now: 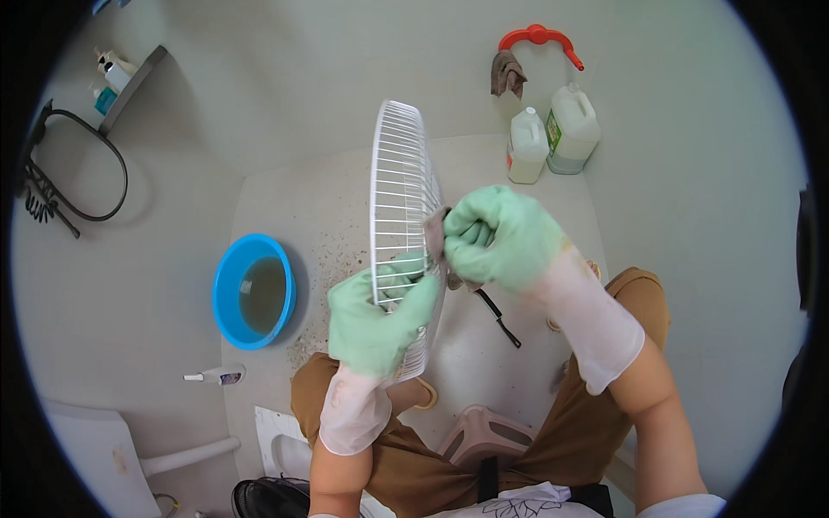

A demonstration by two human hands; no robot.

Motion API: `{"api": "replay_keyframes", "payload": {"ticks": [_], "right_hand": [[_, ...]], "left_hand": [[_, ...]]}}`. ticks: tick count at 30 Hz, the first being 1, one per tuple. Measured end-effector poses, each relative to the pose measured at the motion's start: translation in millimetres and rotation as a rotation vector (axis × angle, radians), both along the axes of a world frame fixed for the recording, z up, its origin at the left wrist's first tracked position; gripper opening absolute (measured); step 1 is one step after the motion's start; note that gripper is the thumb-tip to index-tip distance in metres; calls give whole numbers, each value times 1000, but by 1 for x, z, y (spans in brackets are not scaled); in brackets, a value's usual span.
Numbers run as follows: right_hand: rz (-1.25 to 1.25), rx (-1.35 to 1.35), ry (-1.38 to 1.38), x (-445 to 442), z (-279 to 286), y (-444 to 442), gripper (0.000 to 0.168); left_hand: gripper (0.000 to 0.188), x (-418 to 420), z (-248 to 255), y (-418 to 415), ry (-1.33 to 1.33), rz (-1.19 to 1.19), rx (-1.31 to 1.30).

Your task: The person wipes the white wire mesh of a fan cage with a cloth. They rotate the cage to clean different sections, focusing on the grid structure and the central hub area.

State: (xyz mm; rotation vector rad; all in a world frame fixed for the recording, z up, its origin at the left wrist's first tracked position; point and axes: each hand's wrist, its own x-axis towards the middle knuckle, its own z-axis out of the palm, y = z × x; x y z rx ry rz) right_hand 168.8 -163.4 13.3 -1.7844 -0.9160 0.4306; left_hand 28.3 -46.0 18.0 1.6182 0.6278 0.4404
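Observation:
A white wire fan grille [392,188] stands on edge in front of me, seen nearly side-on. My left hand [379,324], in a green and white rubber glove, grips its lower rim and wires. On the grille's right side, my gloved right hand [508,243] pinches a greyish-brown cloth [437,236] against the wires. Part of that cloth hangs below the right fingers. Beneath the right hand, a black-handled brush or scraper [499,317] lies on the floor; its upper end is hidden.
A blue basin [223,294] of murky water sits left, beside scattered dirt [330,259]. Two plastic jugs [528,146] stand at the back right, under a red hook rail [537,34] holding a rag [508,74]. A pink stool [479,427] and a white bottle [223,374] are nearer me.

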Motion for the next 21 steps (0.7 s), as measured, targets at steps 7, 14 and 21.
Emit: {"api": "replay_keyframes", "payload": {"ticks": [7,14,21], "right_hand": [[119,432,423,0,7,-5,10],[75,286,-535,-23,2,20,14],[-7,231,-410,-34,6,21,14]], "left_hand": [[26,0,0,8,-5,-23,-15],[25,1,-7,9,93,-99,177],[28,3,-12,2,-3,-104,298]]}}
